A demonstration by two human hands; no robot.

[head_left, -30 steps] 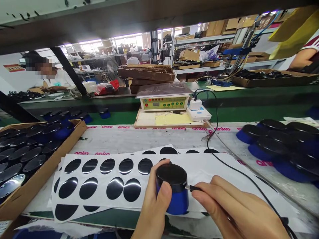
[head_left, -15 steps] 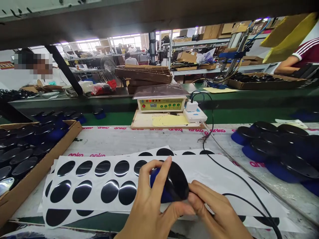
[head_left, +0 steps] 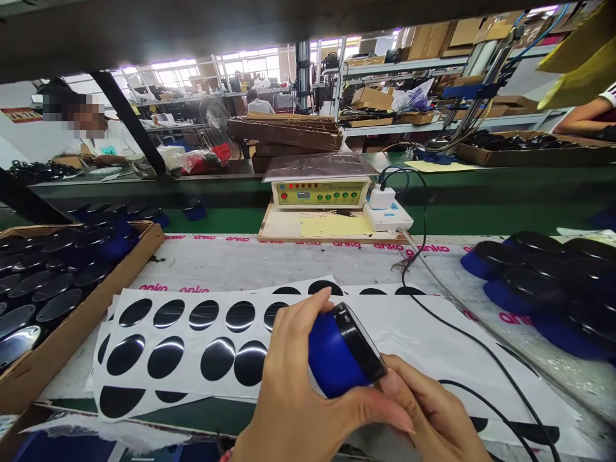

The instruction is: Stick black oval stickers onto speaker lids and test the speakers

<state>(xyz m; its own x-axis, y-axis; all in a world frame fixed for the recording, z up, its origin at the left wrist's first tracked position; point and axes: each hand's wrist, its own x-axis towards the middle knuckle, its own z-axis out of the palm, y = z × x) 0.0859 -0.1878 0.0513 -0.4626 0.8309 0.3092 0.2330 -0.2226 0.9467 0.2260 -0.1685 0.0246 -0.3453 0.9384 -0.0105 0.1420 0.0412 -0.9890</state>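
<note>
Held in my left hand (head_left: 301, 385) is a blue round case (head_left: 332, 350) with a black rim and a flat, dark top face. It is tilted, so its blue side and small white markings on the rim show. My left fingers curl over its far side and the thumb lies below. My right hand (head_left: 428, 404) pinches at the rim's lower right edge; whether a thin film is between those fingertips is hidden. Under both hands lie white sheets (head_left: 202, 388) of black oval stickers (head_left: 217, 358), with gaps in the rows.
A cardboard box (head_left: 139, 256) of similar cases stands left, and a group of blue-black cases (head_left: 524, 282) sits right. Behind are a control box (head_left: 320, 194) and a power strip (head_left: 389, 217). A black cable (head_left: 474, 337) crosses the sheets. A person (head_left: 115, 138) sits across, left.
The case has turned in my hands, from its black top facing me to its blue side and marked rim showing. The whole view has shifted slightly.
</note>
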